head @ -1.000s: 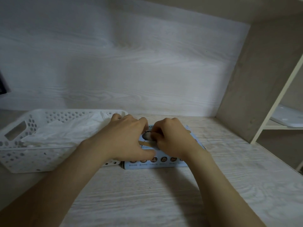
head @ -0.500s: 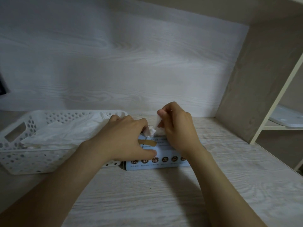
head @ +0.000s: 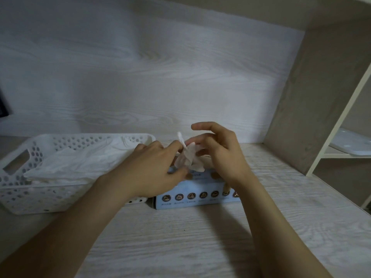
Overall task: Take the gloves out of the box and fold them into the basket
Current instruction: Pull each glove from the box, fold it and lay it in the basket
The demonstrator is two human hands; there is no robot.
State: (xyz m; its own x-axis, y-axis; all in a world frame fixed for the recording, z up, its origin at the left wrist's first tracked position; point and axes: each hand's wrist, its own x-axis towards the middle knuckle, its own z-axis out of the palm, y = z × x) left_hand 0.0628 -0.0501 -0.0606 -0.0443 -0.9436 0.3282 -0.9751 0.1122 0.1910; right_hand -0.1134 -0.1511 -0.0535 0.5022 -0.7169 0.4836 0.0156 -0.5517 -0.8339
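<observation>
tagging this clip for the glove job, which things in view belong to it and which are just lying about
In the job:
glove, pinched by the left hand, right hand beside it
blue box
white basket
folded gloves in the basket

Lying about:
white tray on the side shelf
dark object at the left edge

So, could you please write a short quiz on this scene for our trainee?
1. True or false: the glove lies inside the basket.
2. On which side of the box does the basket stand? A left, B right, C behind.
3. Fill in: the box front shows a row of round ____.
Key: 1 false, the left hand pinches it over the box; 2 A; 3 icons.
</observation>
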